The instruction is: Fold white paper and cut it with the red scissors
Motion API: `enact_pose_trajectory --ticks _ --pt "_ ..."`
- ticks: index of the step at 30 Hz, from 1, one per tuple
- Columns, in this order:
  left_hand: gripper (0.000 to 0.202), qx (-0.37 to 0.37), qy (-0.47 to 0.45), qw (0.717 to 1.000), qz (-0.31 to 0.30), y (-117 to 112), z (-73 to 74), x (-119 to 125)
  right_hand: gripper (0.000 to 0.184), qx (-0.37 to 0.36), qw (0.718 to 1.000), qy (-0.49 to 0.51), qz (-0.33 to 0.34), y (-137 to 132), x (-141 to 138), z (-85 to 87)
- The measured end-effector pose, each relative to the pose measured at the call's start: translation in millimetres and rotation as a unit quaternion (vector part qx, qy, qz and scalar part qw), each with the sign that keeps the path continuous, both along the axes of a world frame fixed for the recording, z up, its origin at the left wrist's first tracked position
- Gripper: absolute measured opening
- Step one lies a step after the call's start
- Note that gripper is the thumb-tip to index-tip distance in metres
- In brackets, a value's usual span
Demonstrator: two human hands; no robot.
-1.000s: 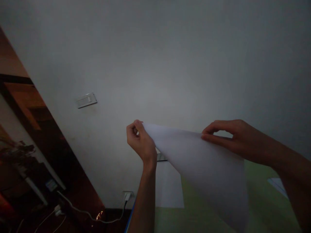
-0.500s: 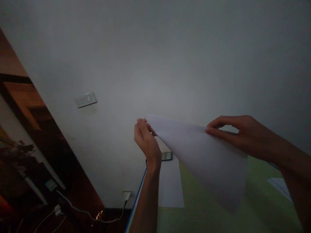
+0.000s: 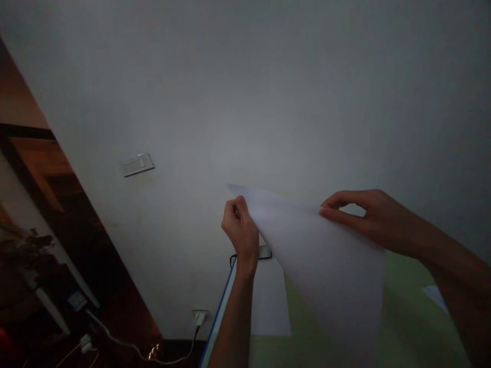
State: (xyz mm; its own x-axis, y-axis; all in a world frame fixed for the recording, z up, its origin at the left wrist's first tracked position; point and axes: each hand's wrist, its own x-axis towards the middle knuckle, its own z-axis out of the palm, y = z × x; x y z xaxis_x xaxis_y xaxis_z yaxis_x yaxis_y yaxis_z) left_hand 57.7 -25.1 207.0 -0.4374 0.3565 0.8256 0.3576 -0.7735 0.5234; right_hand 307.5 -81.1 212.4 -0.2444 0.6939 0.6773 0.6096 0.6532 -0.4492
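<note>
A white sheet of paper [image 3: 314, 255] is held up in front of me above the green tabletop [image 3: 406, 312]. My left hand [image 3: 241, 225] is closed on the sheet's left edge, thumb on top, just below the upper left corner. On the upper edge, toward the right, my right hand [image 3: 356, 217] pinches the sheet between thumb and fingertips. The sheet curves and hangs down between the hands, its lower end over the table. Another white sheet [image 3: 270, 301] lies flat on the table beside my left forearm.
Behind the table rises a pale wall with a switch plate [image 3: 138, 164]. A dark-edged object [image 3: 265, 252] sits at the table's far end. Several folded papers [image 3: 436, 297] lie at the right. A plug [image 3: 199, 319] with a white cable is in the wall at lower left.
My left hand has moved slightly right and down, its fingers curling further round the sheet's edge. My right hand has shifted a little left. The sheet hangs lower.
</note>
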Motion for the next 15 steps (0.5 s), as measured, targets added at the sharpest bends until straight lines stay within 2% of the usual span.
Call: enact_pose_trajectory --ticks 7,15 --pt "0.039 -0.007 0.000 1.000 -0.008 6 -6.7 -1 0.032 0.002 1.000 0.011 0.001 6 0 -3.6" --pt "0.049 -0.070 -0.057 0.985 -0.145 8 -12.8 5 0.032 0.008 0.999 0.046 -0.012 6 -2 -4.2"
